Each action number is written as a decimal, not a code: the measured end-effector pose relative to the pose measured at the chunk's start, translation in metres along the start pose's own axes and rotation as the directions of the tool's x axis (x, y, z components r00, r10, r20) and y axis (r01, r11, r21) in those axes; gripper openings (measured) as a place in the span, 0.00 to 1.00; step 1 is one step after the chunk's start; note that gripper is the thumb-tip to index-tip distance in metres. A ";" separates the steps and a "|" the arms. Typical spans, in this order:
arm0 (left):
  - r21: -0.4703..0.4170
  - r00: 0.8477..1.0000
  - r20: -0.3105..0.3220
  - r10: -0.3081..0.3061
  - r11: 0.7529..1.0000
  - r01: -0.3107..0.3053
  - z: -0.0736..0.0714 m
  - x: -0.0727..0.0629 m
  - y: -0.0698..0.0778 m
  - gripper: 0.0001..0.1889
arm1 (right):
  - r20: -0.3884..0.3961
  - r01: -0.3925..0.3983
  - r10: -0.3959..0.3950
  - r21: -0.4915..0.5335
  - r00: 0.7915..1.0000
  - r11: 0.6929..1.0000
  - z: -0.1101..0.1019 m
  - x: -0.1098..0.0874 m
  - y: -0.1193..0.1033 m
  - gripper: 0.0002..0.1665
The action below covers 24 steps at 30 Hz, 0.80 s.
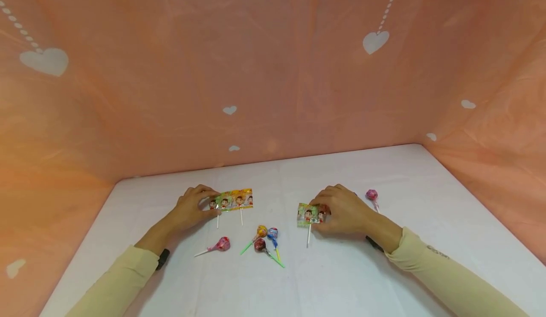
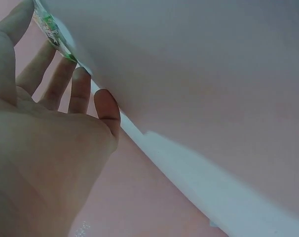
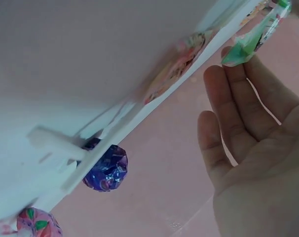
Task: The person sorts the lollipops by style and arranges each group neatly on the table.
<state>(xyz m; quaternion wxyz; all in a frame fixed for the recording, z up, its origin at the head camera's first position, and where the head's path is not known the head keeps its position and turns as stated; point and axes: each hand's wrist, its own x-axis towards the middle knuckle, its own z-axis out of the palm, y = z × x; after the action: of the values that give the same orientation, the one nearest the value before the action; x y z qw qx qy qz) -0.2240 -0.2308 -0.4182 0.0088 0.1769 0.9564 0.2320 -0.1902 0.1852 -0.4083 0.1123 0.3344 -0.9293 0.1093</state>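
At the left of the table my left hand pinches the near end of a flat wrapper strip of lollipops, printed with small cartoon figures, from which two white sticks point down. The left wrist view catches only a green edge of that strip at the fingertips. Further right, my right hand grips a similar green-and-clear lollipop packet with one white stick showing; its other end is hidden by the fingers. In the right wrist view this packet sits between thumb and fingertips.
Between the hands lie a yellow lollipop, a blue one and a dark red one, close together. A pink lollipop lies left of them. Beyond the right hand is another pink lollipop; a purple-blue lollipop shows nearby.
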 end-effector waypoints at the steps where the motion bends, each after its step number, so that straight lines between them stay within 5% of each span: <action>1: 0.000 1.000 0.000 0.000 1.000 0.000 0.000 0.000 0.000 0.27 | -0.006 0.005 -0.005 0.000 1.000 1.000 0.000 0.000 0.001 0.25; 24: 0.002 1.000 0.008 -0.016 1.000 0.016 -0.002 -0.001 0.003 0.26 | -0.059 -0.037 0.045 0.137 0.997 0.990 -0.005 0.017 -0.002 0.23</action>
<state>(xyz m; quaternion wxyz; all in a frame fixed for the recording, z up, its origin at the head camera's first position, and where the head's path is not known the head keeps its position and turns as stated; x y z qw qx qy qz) -0.2226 -0.2291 -0.4154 0.0142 0.1701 0.9580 0.2305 -0.2008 0.1752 -0.3987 0.1157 0.3185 -0.9225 0.1847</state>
